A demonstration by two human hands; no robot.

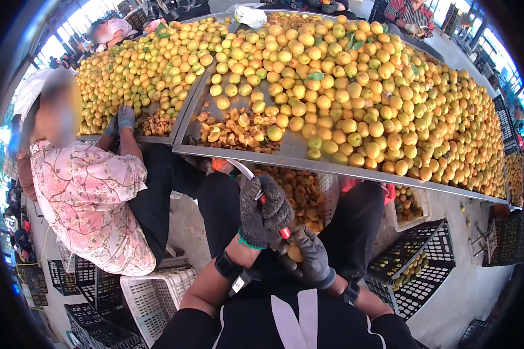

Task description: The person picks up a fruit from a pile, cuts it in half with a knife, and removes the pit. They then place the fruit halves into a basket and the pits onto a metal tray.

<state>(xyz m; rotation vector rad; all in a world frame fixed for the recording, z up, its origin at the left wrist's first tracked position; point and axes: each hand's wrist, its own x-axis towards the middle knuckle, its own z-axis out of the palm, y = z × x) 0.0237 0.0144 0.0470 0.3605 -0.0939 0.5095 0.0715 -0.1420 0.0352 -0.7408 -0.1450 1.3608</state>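
My left hand [266,212], in a dark grey knit glove, is closed around a knife. Its curved blade [241,169] points up and away toward the table edge, and a red handle end shows below my fingers. My right hand [313,256], in a grey coated glove, sits just below and right of it. An orange-yellow apricot [295,252] is held in its fingers, partly hidden by the glove. Beneath my hands, between my knees, a crate of cut apricot pieces [301,195] shows.
A metal-edged table [332,169] carries a large heap of whole apricots [384,104] and a pile of cut pieces [239,129]. A person [87,192] sits close on my left. A white crate [151,302] and black crates [413,267] stand on the floor.
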